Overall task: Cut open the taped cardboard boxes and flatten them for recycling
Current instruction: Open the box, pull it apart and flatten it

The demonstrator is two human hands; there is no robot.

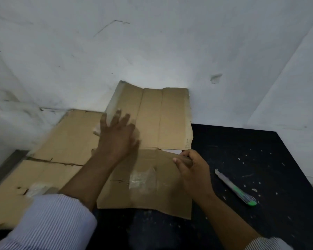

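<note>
Where the cut-open box (170,114) lies flat on the black desk (251,150), both grips sit on it. Its long axis runs away from the person, far end against the wall (152,42). Left grip (118,134): fingers spread, pressing down. Right grip (192,168): curled, pinching the box's right edge.

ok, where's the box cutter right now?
Head view, right side: the box cutter lies untouched on the black table, just right of the right hand, which grips the edge of the flattened cardboard.
</note>
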